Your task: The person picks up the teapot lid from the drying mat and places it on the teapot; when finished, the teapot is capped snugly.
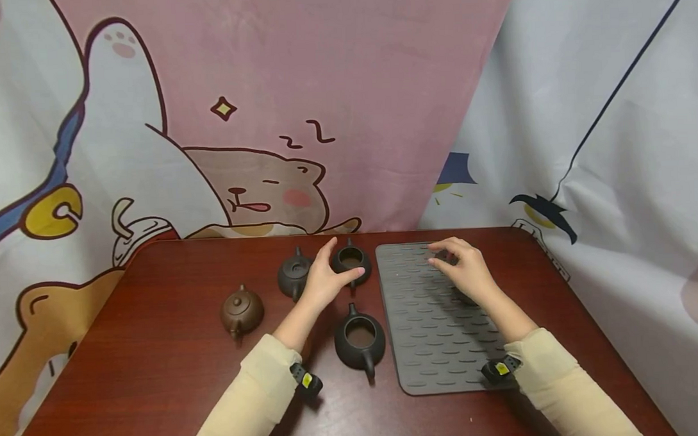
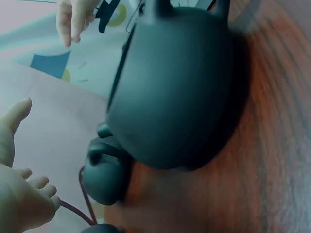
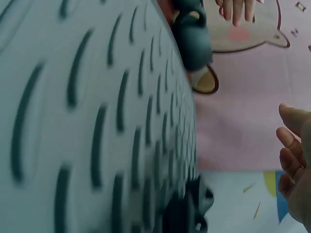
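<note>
A cloth backdrop printed with cartoon animals is hanging across the far side, pink in the middle and pale to left and right. A red-brown table is spreading below it, wood grain showing. A grey ridged mat is covering much of the table's right half. Two cream sleeves are reaching in from the near side.

Left hand: hovering over the far-centre pots, thumb and fingers spreading wide, holding nothing; the left wrist view is showing a gap between it and the pots. Right hand: hanging above the far part of the mat, thumb and fingers bending gently with a gap between the tips, gripping nothing.

Near open teapot, black, lidless: sitting just left of the mat. Brown lidded teapot: standing farthest left, apart from the others. Dark lidded teapot: resting far, just left of the left hand. Far open teapot, black, lidless: standing beyond the near one, the left thumb partly hiding it from above. Dark object: resting on the mat below the right hand, partly hidden; cannot tell its full form. Small black wrist units, yellow-marked, are sitting at both cuffs.
</note>
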The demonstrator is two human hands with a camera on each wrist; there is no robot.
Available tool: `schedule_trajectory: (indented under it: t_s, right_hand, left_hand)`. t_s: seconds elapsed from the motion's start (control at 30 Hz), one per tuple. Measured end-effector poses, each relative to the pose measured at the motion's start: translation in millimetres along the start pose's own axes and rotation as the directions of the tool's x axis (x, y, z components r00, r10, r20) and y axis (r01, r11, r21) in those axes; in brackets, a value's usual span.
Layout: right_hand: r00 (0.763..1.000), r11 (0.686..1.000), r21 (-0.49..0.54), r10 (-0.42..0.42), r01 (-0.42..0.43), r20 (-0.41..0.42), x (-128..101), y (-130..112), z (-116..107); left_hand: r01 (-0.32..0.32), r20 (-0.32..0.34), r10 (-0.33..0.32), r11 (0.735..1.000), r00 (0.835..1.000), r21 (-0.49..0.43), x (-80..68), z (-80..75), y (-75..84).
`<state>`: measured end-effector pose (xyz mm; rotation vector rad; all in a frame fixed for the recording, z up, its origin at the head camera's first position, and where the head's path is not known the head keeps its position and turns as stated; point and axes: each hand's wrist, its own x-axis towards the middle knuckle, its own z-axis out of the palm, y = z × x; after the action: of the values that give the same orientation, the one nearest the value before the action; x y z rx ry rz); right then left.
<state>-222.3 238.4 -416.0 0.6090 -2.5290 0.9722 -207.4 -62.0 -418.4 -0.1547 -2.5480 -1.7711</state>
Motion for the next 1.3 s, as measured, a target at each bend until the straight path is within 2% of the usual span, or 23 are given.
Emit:
schedule_trajectory:
  t_s: [0.3,0.7,1.0,1.3]
  right_hand:
    - [0.995,0.995,-0.052,0.09,-0.088,0.034,-9.9,40.9,-12.7]
    - [0.971,0.978,-0.063,0.207,-0.201,0.118,-5.4,79.3,-13.7]
    - [0.959,0.972,-0.091,0.228,-0.215,0.17,0.8,94.4,-6.8]
    - [0.949,0.967,-0.084,0.253,-0.241,0.189,1.7,93.1,-3.0]
  left_hand:
    - [0.059,-0.008,-0.059,0.998,0.998,0.022,15.9,13.1,-18.1]
    - [0.094,0.019,-0.094,0.996,0.995,0.014,23.9,22.9,-27.2]
    - [0.113,0.021,-0.113,0.994,0.993,0.011,21.7,23.8,-34.2]
    - [0.112,0.012,-0.112,0.994,0.994,0.015,18.3,24.3,-39.2]
